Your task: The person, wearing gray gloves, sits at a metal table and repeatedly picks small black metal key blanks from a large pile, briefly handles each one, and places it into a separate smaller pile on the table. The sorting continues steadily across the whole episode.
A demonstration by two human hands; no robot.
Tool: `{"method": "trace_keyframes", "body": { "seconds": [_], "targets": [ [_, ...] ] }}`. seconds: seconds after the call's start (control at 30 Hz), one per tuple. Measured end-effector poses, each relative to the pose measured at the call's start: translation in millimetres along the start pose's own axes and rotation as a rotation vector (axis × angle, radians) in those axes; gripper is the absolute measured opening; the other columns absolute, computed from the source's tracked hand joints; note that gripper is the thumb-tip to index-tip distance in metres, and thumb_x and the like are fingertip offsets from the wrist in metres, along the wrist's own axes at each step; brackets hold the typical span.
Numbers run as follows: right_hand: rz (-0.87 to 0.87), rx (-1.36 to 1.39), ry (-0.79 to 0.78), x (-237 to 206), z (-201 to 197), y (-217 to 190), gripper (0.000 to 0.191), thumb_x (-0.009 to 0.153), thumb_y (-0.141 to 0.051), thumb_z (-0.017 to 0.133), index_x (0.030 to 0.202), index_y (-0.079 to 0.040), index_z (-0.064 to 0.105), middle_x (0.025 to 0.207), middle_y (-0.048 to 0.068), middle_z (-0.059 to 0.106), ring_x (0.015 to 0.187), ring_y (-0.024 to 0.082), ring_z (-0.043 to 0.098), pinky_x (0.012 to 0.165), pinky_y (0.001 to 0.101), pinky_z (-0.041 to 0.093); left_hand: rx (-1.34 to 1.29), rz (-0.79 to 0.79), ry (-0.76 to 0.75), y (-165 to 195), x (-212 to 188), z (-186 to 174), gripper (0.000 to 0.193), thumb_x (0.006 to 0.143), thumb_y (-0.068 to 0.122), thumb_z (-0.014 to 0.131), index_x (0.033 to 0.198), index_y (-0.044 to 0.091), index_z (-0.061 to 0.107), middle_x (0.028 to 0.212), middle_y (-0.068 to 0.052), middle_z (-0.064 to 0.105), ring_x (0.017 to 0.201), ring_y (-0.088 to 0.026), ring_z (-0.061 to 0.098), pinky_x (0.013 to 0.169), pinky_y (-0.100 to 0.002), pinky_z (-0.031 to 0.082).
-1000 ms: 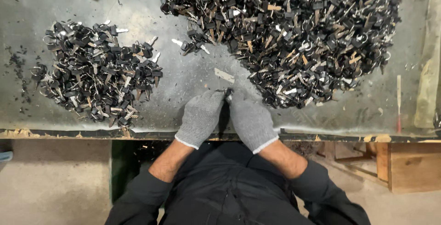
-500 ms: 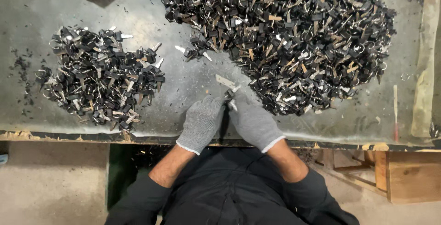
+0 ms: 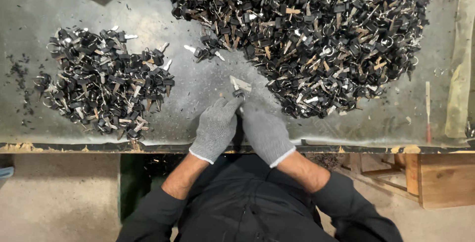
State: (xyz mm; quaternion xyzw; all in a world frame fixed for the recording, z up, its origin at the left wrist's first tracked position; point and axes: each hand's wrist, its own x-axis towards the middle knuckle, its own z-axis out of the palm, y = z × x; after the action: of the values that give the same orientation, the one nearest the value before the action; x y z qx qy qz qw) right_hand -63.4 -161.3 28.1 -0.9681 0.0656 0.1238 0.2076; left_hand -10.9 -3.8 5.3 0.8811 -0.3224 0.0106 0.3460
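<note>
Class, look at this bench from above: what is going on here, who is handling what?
A person in grey knit gloves works at a metal-topped bench. The left hand and right hand meet over a small set of keys on a ring, pinching it between the fingertips. A large heap of black-headed keys lies beyond the hands; a smaller heap lies to the left.

Grey knitted cloth gloves [image 3: 217, 128], shiny metal keys [image 3: 307, 39] with black plastic heads, dull scuffed tabletop [image 3: 198, 81].
</note>
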Motion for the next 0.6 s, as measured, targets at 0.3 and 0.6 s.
{"method": "trace_keyframes", "body": {
  "seconds": [0.3, 0.6],
  "targets": [
    [-0.304, -0.083, 0.056, 4.5, -20.6, 17.7, 0.017, 0.103, -0.017, 0.053, 0.114, -0.005, 0.059, 0.108, 0.018, 0.069, 0.083, 0.033, 0.074, 0.064, 0.0420, 0.061, 0.124, -0.009, 0.139, 8.6, -3.4, -6.4, 0.021, 0.084, 0.014, 0.074, 0.103, 0.007, 0.067, 0.086, -0.010, 0.067, 0.072, -0.032, 0.067, 0.064, -0.044, 0.052],
    [-0.242, -0.278, 0.184, -17.5, -5.9, 6.8, 0.039, 0.089, -0.014, 0.060, 0.124, 0.003, 0.056, 0.087, 0.016, 0.071, 0.064, 0.031, 0.074, 0.050, 0.0431, 0.059, 0.116, -0.038, 0.093, 1.6, -6.8, -4.1, 0.013, 0.082, 0.017, 0.075, 0.084, 0.010, 0.065, 0.079, -0.011, 0.063, 0.068, -0.033, 0.064, 0.061, -0.046, 0.049]
  ]
}}
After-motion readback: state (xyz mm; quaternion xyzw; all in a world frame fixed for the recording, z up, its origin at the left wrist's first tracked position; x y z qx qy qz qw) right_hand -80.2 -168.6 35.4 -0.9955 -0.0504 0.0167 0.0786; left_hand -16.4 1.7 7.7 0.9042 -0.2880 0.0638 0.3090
